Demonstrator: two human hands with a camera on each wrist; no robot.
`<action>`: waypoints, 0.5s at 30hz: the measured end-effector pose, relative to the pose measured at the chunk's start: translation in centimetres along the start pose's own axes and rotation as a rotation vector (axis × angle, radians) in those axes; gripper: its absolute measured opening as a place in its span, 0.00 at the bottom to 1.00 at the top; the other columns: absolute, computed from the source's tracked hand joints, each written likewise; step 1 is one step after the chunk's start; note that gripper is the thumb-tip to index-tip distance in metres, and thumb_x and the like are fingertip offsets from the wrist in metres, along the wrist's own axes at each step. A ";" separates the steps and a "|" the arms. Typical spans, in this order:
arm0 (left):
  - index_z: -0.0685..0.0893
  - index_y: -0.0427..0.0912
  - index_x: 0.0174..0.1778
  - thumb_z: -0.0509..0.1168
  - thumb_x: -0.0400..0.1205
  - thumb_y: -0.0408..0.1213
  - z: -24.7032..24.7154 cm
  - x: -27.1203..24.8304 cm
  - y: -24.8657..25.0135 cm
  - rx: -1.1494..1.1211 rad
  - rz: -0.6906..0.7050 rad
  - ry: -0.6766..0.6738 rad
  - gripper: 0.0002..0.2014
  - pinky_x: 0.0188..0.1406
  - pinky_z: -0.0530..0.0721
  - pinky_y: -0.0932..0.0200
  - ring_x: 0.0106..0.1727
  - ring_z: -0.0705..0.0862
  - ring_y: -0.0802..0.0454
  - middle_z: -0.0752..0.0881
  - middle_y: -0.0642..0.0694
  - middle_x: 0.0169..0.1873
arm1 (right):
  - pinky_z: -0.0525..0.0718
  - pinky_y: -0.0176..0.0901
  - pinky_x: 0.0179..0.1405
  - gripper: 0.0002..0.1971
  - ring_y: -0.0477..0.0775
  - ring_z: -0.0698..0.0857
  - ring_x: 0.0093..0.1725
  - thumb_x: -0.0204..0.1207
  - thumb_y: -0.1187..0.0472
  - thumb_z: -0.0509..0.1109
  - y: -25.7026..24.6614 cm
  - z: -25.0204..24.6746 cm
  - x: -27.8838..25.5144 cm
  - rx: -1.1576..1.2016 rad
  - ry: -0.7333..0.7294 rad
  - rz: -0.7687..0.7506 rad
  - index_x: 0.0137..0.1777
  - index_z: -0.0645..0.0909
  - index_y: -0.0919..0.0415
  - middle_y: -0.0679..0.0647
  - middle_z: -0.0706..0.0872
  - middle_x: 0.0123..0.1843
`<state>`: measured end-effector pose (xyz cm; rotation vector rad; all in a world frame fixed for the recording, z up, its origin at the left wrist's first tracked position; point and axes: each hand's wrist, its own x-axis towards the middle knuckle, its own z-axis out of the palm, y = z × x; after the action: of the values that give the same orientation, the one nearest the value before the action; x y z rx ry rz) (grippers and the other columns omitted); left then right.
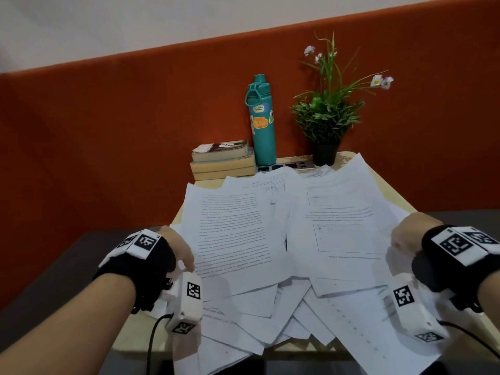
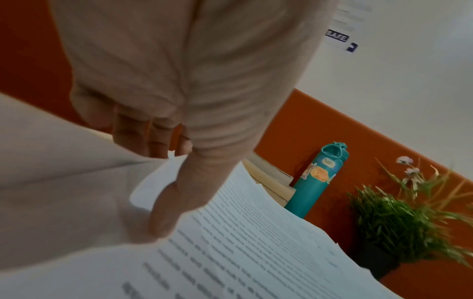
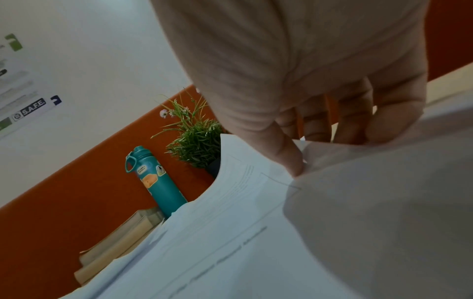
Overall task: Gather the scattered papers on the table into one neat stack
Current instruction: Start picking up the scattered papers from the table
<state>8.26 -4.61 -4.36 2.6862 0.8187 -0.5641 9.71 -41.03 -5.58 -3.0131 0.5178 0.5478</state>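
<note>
Many white printed papers [image 1: 284,239] lie fanned and overlapping across a small beige table [image 1: 391,189], some hanging over its near edge. My left hand [image 1: 185,257] grips the left side of the pile. In the left wrist view its thumb [image 2: 174,202] lies on a text page [image 2: 243,242] and the fingers curl beneath lifted sheets. My right hand [image 1: 401,239] grips the right side. The right wrist view shows its thumb [image 3: 289,157] pressing on a sheet [image 3: 230,232], fingers tucked under the raised edge.
At the table's far end stand a teal bottle [image 1: 261,123], a potted plant [image 1: 327,115], a stack of books [image 1: 221,161] and a power strip [image 1: 286,166], against an orange partition [image 1: 108,131]. Dark floor lies on both sides.
</note>
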 end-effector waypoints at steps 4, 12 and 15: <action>0.63 0.31 0.78 0.75 0.71 0.32 0.3 -0.1 0.0 0.056 0.032 0.095 0.40 0.59 0.83 0.49 0.66 0.82 0.37 0.80 0.33 0.67 | 0.72 0.39 0.33 0.09 0.47 0.68 0.28 0.81 0.66 0.59 0.4 0.8 0.8 0.246 -0.017 0.014 0.38 0.72 0.61 0.50 0.70 0.31; 0.78 0.38 0.54 0.66 0.77 0.28 0.7 -0.1 -0.2 -0.251 0.193 0.247 0.10 0.47 0.80 0.51 0.50 0.80 0.43 0.81 0.40 0.46 | 0.70 0.40 0.28 0.15 0.50 0.69 0.28 0.74 0.70 0.68 1.3 1.6 2.5 0.469 0.046 0.074 0.28 0.70 0.61 0.55 0.71 0.30; 0.84 0.39 0.48 0.70 0.76 0.36 1.5 -0.4 -0.4 -0.272 0.292 0.079 0.07 0.44 0.79 0.58 0.47 0.83 0.45 0.86 0.42 0.46 | 0.70 0.40 0.28 0.17 0.49 0.69 0.28 0.74 0.69 0.68 1.4 1.8 2.9 0.448 0.051 0.071 0.26 0.69 0.60 0.55 0.72 0.30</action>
<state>7.33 -5.04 -5.54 2.5222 0.4685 -0.2582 11.22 -43.11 -8.24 -2.5950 0.6523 0.3062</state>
